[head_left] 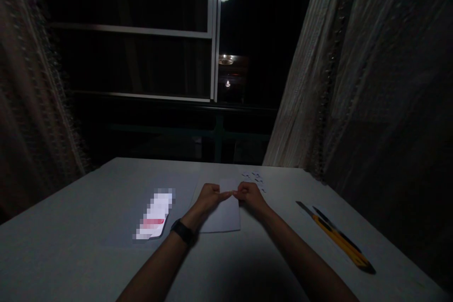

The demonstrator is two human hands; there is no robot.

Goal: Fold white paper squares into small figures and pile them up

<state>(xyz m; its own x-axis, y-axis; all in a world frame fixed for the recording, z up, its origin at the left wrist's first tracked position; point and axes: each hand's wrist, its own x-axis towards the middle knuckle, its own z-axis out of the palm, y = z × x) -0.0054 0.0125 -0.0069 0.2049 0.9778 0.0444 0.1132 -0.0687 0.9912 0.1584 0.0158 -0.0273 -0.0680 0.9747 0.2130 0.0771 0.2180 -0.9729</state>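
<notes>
A sheet of white paper [222, 217] lies on the white table in front of me, and its upper strip rises between my hands. My left hand [209, 198], with a dark watch on its wrist, is closed on the left side of the paper. From the right, my right hand [252, 195] pinches the same paper. Both thumbs nearly meet at the middle, along what looks like a crease. Just beyond my right hand lie several small white pieces with dark marks [257, 179], partly covered by it.
To the left, a lit phone [155, 214] rests on a pale sheet [120, 233]. On the right are a yellow utility knife [341, 241], its blade extended, and a slim dark pen-like tool [331, 223]. Curtains [300, 80] and a dark window stand behind the table [276, 264].
</notes>
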